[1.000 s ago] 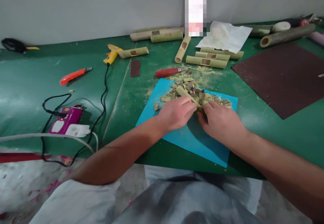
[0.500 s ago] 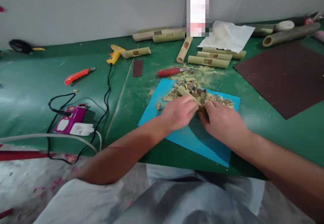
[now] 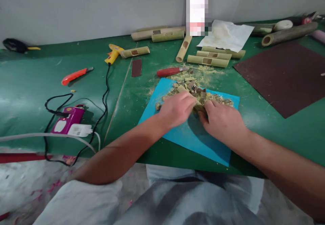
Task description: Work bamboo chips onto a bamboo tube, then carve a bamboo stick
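Spreading under everything is the green worktop (image 3: 50,82); near its front edge lies the blue mat (image 3: 195,137), the landmark for the rest. Right of the mat sits a dark brown sheet (image 3: 284,76). Beyond the mat's far edge lie cut bamboo tubes (image 3: 207,61) and a red-handled knife (image 3: 170,71); left of the mat are a yellow glue gun (image 3: 113,53) and an orange cutter (image 3: 73,76). On the mat's far half, both hands meet over a heap of bamboo chips (image 3: 200,94): the left hand (image 3: 176,109) and right hand (image 3: 222,120) are each closed on one short bamboo piece (image 3: 196,104) held between them.
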A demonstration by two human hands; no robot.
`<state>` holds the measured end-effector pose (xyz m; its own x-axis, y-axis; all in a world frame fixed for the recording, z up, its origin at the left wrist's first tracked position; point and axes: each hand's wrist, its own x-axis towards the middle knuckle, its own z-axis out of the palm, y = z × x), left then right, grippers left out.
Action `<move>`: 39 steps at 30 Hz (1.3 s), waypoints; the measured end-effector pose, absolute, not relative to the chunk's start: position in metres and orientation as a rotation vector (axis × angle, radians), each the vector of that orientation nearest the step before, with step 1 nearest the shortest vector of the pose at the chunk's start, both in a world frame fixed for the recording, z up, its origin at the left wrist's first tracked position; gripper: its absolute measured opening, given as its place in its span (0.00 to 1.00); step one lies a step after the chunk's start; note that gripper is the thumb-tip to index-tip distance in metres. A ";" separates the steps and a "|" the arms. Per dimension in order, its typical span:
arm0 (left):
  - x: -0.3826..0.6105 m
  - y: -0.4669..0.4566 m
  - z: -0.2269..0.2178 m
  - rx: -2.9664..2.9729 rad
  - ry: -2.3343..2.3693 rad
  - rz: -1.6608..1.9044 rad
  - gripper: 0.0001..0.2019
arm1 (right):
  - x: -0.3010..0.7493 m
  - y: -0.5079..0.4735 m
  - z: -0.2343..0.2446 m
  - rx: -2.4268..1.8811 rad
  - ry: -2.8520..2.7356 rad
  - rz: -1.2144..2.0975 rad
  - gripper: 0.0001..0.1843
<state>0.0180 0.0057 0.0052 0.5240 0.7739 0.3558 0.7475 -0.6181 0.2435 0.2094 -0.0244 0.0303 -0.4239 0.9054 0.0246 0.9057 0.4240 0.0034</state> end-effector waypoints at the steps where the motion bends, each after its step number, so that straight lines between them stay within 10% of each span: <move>1: 0.018 0.006 0.005 2.689 1.315 0.667 0.19 | 0.209 -0.024 0.030 -1.675 -2.641 -0.017 0.14; 39: 0.018 0.007 0.004 2.635 1.284 0.715 0.17 | 0.208 -0.024 0.030 -1.717 -2.651 0.049 0.14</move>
<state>0.0179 0.0065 0.0038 0.5275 0.7699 0.3591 0.7109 -0.6315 0.3097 0.2085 -0.0241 0.0302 -0.4089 0.9121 -0.0311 0.9126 0.4085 -0.0169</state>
